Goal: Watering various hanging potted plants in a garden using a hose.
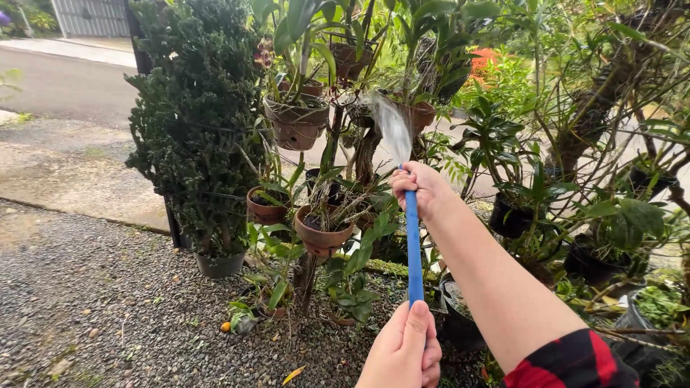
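Note:
My right hand (422, 189) is closed around the far end of a blue hose (413, 251), the arm reaching in from the lower right in a red and black checked sleeve. Lower down, my left hand (404, 350) grips the same hose near the bottom edge. A fan of water (392, 126) sprays up from the hose tip toward hanging clay pots (296, 123) with green leafy plants. More clay pots (322, 233) with plants hang just left of my right hand.
A tall dark green shrub in a grey pot (219, 264) stands at the left. Black pots (509, 218) and dense foliage fill the right side. Gravel ground (93, 302) lies at the lower left, with a concrete path and road beyond.

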